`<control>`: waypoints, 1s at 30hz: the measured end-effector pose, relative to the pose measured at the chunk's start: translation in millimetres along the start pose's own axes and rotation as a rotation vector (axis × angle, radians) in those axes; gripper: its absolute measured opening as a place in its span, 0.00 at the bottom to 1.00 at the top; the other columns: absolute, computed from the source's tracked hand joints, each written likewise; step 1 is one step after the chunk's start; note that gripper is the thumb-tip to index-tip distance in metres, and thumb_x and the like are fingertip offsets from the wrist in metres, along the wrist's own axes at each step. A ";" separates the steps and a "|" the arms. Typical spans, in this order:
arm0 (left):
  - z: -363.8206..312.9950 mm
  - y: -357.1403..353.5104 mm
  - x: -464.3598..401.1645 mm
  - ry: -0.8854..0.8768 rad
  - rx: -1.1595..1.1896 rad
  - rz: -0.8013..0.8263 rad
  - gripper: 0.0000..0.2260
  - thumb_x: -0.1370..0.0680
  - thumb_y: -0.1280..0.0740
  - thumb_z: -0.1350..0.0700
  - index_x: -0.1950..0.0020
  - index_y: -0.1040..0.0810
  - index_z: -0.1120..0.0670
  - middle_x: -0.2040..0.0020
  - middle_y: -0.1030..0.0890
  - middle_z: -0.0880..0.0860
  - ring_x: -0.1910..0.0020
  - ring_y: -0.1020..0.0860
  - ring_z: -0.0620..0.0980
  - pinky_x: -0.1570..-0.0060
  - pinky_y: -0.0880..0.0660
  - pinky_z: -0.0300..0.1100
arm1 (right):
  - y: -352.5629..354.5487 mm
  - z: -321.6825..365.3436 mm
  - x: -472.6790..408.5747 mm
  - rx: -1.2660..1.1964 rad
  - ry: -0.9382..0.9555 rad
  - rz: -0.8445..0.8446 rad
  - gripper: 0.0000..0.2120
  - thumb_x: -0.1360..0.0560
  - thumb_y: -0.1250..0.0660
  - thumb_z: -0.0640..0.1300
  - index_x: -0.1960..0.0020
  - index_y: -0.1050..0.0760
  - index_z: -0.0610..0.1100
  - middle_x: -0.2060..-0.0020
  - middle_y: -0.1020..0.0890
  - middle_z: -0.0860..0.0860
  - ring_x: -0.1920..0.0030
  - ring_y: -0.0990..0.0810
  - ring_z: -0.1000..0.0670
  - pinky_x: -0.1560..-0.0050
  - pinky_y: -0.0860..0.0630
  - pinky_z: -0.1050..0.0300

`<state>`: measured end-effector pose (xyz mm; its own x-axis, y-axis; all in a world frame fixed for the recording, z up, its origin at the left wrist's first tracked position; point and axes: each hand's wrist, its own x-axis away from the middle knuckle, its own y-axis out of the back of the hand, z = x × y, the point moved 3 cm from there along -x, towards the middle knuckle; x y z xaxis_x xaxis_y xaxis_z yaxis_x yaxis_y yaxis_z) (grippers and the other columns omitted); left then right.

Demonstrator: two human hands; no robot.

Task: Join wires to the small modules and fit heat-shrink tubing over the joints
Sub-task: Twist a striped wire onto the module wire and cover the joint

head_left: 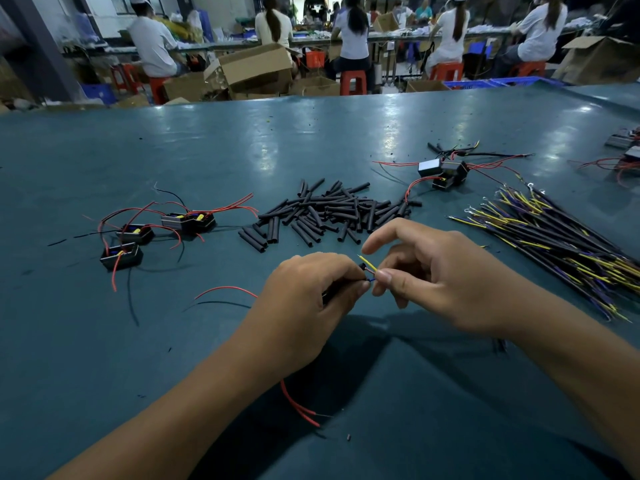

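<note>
My left hand (304,299) grips a black cable or module whose body is mostly hidden in the fist; red leads (299,407) trail out below the palm. Thin yellow, red and blue wire ends (367,268) stick out between the two hands. My right hand (436,271) pinches those wire tips between thumb and a finger, with the index finger raised. A pile of black heat-shrink tubes (329,213) lies just beyond the hands. Small black modules with red and black leads (152,233) sit at the left, and more modules (443,171) at the back right.
A bundle of black cables with yellow and blue ends (561,237) lies at the right. More modules (623,150) sit at the far right edge. The green tabletop (242,140) stretches ahead; beyond it, seated people, cardboard boxes and red stools.
</note>
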<state>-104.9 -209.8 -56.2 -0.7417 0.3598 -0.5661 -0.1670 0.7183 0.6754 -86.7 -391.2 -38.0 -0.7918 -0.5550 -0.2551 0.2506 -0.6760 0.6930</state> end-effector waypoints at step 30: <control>-0.9 14.7 -4.4 -0.055 -0.047 -0.175 0.03 0.24 0.26 0.56 0.54 0.16 0.55 0.57 0.18 0.46 0.56 0.21 0.46 0.53 0.26 0.41 | -0.6 -9.5 -2.3 -0.140 -0.167 0.071 0.10 0.21 0.33 0.50 0.57 0.22 0.45 0.70 0.21 0.55 0.70 0.29 0.57 0.67 0.33 0.67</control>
<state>-104.7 -201.3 -43.3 -0.6622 0.2651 -0.7009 -0.3211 0.7447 0.5851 -79.7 -394.1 -44.3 -0.8477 -0.5236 -0.0851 0.3751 -0.7052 0.6017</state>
